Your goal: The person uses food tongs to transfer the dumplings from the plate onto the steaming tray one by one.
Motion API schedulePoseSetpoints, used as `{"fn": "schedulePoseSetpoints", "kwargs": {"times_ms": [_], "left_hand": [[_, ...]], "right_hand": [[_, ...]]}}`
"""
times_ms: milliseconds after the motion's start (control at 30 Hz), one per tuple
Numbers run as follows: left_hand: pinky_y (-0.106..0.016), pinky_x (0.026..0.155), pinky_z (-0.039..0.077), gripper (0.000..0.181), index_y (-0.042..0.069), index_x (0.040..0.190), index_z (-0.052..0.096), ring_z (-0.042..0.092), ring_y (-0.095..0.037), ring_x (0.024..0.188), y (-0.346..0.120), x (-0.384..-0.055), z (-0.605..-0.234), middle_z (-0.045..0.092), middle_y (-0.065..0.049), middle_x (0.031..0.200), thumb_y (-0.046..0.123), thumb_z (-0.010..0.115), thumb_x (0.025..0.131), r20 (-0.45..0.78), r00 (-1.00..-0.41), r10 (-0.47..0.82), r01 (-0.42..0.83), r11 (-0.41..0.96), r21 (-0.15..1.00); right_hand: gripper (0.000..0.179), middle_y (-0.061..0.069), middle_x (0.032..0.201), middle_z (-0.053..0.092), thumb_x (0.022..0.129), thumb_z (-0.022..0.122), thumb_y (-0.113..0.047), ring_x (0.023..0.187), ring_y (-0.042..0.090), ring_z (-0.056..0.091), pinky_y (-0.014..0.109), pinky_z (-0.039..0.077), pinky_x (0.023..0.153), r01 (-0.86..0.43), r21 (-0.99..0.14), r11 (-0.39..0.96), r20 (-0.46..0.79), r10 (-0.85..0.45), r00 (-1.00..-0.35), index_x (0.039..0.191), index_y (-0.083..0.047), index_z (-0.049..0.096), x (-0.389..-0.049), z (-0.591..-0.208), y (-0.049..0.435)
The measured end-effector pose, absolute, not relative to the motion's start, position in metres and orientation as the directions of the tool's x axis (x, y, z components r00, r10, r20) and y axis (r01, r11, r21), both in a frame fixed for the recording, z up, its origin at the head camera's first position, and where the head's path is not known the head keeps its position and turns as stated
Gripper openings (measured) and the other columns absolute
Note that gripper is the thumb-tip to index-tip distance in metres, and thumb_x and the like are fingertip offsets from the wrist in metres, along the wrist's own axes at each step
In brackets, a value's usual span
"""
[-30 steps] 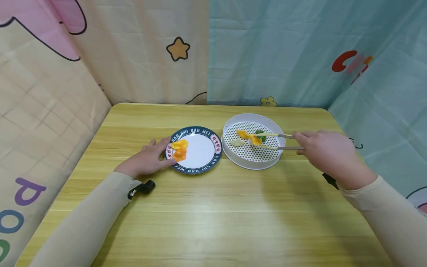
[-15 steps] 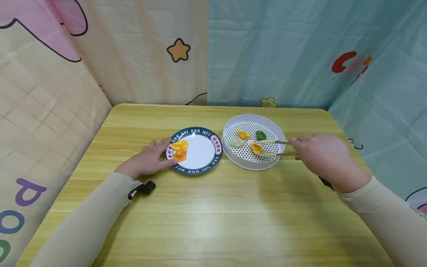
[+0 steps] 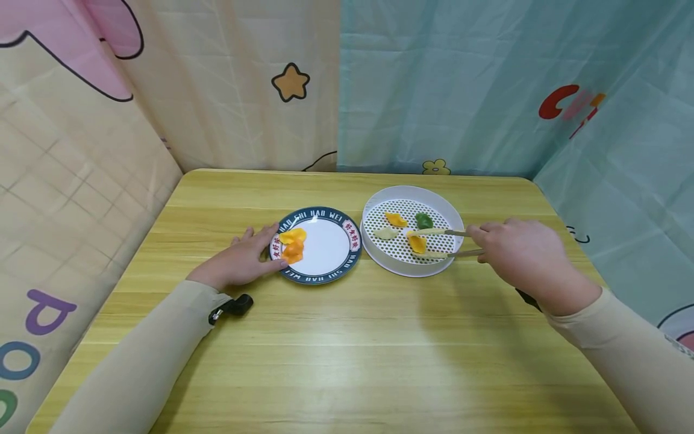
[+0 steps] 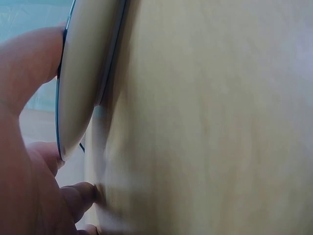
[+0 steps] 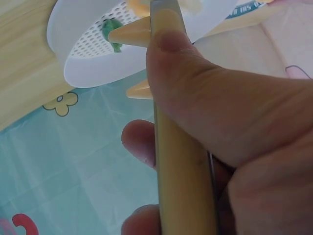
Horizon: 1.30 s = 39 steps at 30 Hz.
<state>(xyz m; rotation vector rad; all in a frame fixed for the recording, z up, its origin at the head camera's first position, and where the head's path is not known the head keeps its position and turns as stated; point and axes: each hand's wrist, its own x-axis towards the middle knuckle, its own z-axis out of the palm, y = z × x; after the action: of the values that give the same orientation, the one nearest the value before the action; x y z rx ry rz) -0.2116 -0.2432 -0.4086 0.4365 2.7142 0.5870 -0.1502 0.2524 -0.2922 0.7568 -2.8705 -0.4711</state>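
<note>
While the tongs point(image 3: 441, 242) are gripped by the right hand point(image 3: 520, 253), an orange dumpling point(image 3: 417, 243) sits between their tips, contact unclear; the plate point(image 3: 325, 274) is touched by the flat left hand point(image 3: 238, 262).

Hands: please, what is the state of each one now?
Left hand: open, fingers resting on the plate rim.
Right hand: closed on the tongs, tips around an orange piece.

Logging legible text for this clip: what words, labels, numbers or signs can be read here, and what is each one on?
"SHI HAO WEI" on the dark blue rim of the plate, along its far edge.
Red characters in white panels on the plate's left and right rim: too small to read.
Large "P" and "O" shapes on the left curtain: cut off, no whole word.
Red "C" shape on the blue curtain: the rest is blurred.
</note>
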Motion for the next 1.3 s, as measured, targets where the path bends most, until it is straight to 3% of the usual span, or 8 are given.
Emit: {"fn": "schedulePoseSetpoints", "kwargs": {"times_ms": [300,533,733,933,1033,1133,1300], "left_hand": [[-0.078,0.124,0.005,0.106,0.020,0.172,0.006,0.002,-0.057,0.159,-0.242,-0.212,-0.410,0.013,-0.009,0.179,0.078,0.053,0.095,-0.253,-0.899,0.357,0.223,0.871,0.437],[-0.079,0.123,0.005,0.107,0.022,0.172,0.005,0.002,-0.056,0.160,-0.243,-0.211,-0.409,0.012,-0.008,0.179,0.080,0.052,0.095,-0.252,-0.901,0.354,0.220,0.872,0.438],[-0.079,0.123,0.006,0.107,0.022,0.172,0.006,0.002,-0.056,0.160,-0.243,-0.212,-0.410,0.012,-0.008,0.179,0.080,0.052,0.094,-0.253,-0.901,0.351,0.216,0.872,0.440],[-0.078,0.123,0.006,0.107,0.021,0.172,0.007,0.002,-0.057,0.159,-0.244,-0.212,-0.410,0.012,-0.009,0.179,0.080,0.052,0.094,-0.252,-0.900,0.356,0.224,0.873,0.434],[-0.078,0.124,0.006,0.108,0.021,0.172,0.008,0.002,-0.057,0.159,-0.244,-0.212,-0.411,0.012,-0.009,0.179,0.081,0.052,0.094,-0.254,-0.900,0.353,0.220,0.874,0.434],[-0.077,0.124,0.005,0.108,0.021,0.172,0.007,0.001,-0.057,0.159,-0.245,-0.213,-0.412,0.011,-0.009,0.179,0.081,0.051,0.094,-0.259,-0.899,0.352,0.217,0.875,0.433],[-0.077,0.124,0.004,0.109,0.021,0.172,0.005,0.001,-0.057,0.160,-0.244,-0.213,-0.410,0.010,-0.009,0.179,0.082,0.051,0.093,-0.263,-0.896,0.357,0.222,0.875,0.431]], "right_hand": [[0.048,0.001,0.096,0.077,0.074,0.096,-0.024,0.057,0.022,0.061,0.035,0.044,0.044,-0.465,0.311,0.829,0.071,-0.508,-0.858,0.112,-0.012,0.068,-0.147,-0.288,0.253],[0.052,0.002,0.105,0.078,0.076,0.095,-0.026,0.060,0.018,0.064,0.034,0.040,0.042,-0.448,0.273,0.851,0.090,-0.487,-0.869,0.118,-0.011,0.070,-0.142,-0.277,0.252],[0.060,0.007,0.123,0.077,0.084,0.089,-0.033,0.082,0.026,0.075,0.035,0.044,0.045,-0.417,0.183,0.890,0.050,-0.432,-0.900,0.136,-0.013,0.067,-0.144,-0.268,0.246],[0.062,0.008,0.132,0.073,0.095,0.079,-0.041,0.106,0.027,0.073,0.045,0.058,0.068,-0.418,0.095,0.903,-0.003,-0.420,-0.908,0.148,-0.014,0.061,-0.152,-0.266,0.226],[0.056,0.004,0.119,0.074,0.098,0.075,-0.043,0.097,0.022,0.071,0.043,0.056,0.068,-0.445,0.065,0.893,0.001,-0.446,-0.895,0.145,-0.015,0.061,-0.157,-0.270,0.213],[0.049,0.001,0.105,0.073,0.097,0.074,-0.044,0.084,0.018,0.065,0.037,0.051,0.060,-0.483,0.052,0.874,0.013,-0.485,-0.875,0.136,-0.016,0.063,-0.163,-0.274,0.198],[0.040,0.001,0.107,0.076,0.097,0.076,-0.039,0.083,0.018,0.067,0.039,0.053,0.060,-0.543,0.027,0.839,0.034,-0.544,-0.839,0.128,-0.017,0.066,-0.171,-0.285,0.176]]}}
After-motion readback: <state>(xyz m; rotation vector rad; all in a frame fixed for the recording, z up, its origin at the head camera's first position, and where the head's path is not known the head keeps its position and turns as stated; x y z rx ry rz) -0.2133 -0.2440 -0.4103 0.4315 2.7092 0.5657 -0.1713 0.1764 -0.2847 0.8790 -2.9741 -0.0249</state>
